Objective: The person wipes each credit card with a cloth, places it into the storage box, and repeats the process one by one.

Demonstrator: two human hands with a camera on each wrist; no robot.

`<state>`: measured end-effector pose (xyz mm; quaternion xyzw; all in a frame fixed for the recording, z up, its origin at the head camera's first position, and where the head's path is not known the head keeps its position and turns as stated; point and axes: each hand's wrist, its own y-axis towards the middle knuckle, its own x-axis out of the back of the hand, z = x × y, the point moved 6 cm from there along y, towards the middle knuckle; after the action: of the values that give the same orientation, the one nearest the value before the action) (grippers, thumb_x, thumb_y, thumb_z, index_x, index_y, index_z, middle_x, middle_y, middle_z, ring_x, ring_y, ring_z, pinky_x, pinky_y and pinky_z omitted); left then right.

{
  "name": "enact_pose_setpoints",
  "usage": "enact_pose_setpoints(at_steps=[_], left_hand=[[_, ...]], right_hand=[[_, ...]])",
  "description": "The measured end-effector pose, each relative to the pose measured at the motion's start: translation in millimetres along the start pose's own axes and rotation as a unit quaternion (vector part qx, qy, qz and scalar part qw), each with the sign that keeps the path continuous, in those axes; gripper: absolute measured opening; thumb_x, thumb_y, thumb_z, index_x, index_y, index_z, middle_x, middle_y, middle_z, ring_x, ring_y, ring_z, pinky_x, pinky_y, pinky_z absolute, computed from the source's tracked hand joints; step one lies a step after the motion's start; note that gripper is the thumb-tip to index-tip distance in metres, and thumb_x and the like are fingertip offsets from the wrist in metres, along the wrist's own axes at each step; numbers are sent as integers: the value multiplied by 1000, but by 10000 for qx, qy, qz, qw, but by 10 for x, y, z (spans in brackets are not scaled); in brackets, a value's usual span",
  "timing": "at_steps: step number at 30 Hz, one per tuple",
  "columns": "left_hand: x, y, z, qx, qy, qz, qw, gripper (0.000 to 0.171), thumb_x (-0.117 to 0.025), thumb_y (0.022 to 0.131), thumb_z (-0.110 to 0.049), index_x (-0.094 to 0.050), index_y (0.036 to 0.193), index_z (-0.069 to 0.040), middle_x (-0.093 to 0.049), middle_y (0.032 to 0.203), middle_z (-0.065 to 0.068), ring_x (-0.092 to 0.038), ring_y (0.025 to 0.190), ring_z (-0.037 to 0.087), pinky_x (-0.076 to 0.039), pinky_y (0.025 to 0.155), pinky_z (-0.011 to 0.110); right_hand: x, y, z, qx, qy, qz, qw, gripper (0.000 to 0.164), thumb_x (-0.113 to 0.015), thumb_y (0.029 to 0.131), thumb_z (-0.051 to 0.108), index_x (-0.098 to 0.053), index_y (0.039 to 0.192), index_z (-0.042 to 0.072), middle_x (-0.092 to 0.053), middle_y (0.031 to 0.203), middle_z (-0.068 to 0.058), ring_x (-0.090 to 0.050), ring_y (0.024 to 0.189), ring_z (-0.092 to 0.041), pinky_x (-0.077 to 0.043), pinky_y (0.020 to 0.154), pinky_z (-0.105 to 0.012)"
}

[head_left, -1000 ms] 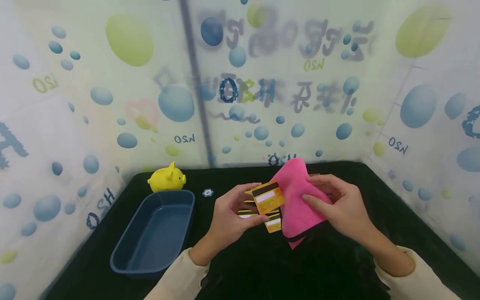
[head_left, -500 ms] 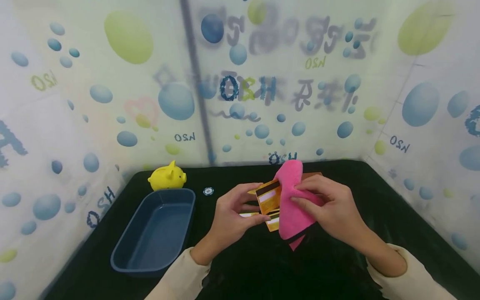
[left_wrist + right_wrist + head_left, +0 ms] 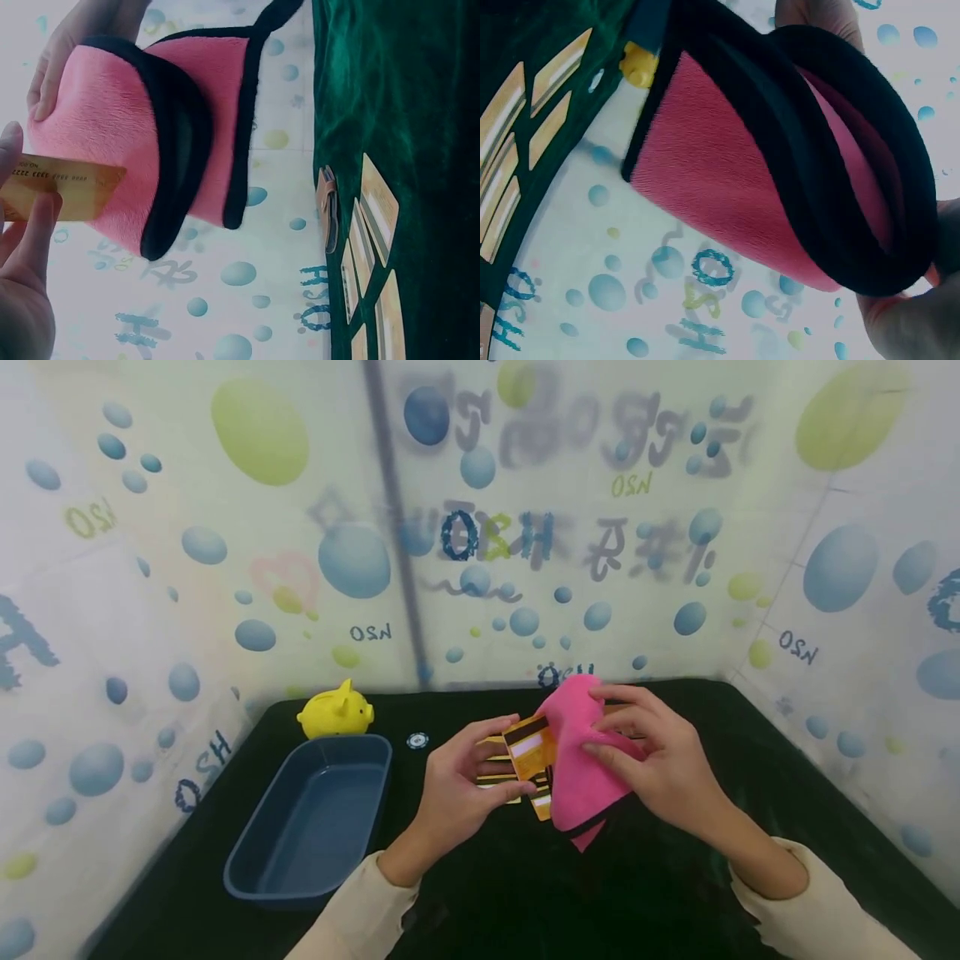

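Note:
My left hand [image 3: 467, 781] pinches a gold bank card [image 3: 529, 748] between thumb and fingers, its magnetic-stripe side towards the head camera. In the left wrist view the card's [image 3: 71, 187] embossed side shows, with its far end against the cloth. A pink plush cloth [image 3: 577, 777] with dark trim hangs from my right hand [image 3: 663, 752], which grips its right side and bunches it. From the right wrist, the cloth [image 3: 712, 165] appears folded over, its dark edging curving in loops. The card's right end is hidden behind the cloth in the head view.
Several more gold cards [image 3: 380, 210] lie on the dark green table cover beneath my hands, near a brown wallet [image 3: 328, 210]. At the left are a blue basin [image 3: 307, 827], a yellow piggy bank [image 3: 335, 713] and a poker chip [image 3: 417, 741]. Patterned curtains surround the table.
The cloth slid left over the card's right part, then the card shifted slightly left. My right fingers have spread further apart on the cloth, and its top has widened.

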<state>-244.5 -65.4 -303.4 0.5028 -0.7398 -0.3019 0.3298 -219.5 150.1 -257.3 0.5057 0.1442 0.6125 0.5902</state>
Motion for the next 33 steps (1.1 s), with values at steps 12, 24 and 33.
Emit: enact_pose_setpoints(at_steps=[12, 24, 33], left_hand=[[57, 45, -34, -149, 167, -22, 9997, 67, -81, 70, 13, -54, 131, 5, -60, 129, 21, -71, 101, 31, -60, 78, 38], [-13, 84, -44, -350, 1, 244, 9991, 66, -80, 72, 12, -54, 132, 4, -59, 130, 23, -70, 102, 33, -60, 78, 39], [-66, 59, -44, -298, 100, 199, 9993, 56, -81, 75, -4, -60, 126, 4, -59, 120, 21, -71, 99, 30, -60, 76, 42]], right_hand=[[220, 59, -12, 436, 36, -502, 9978, 54, -79, 66, -21, -72, 114, 3, -72, 109, -11, -68, 100, -11, -56, 79, -17], [193, 74, 138, 368, -366, -344, 9981, 47, -86, 65, -11, -73, 108, 2, -74, 100, -8, -70, 85, -8, -56, 76, -16], [-25, 46, 203, 1005, 75, -228, 9946, 42, -71, 88, 40, -74, 104, 1, -74, 97, -12, -71, 93, -18, -54, 84, -18]])
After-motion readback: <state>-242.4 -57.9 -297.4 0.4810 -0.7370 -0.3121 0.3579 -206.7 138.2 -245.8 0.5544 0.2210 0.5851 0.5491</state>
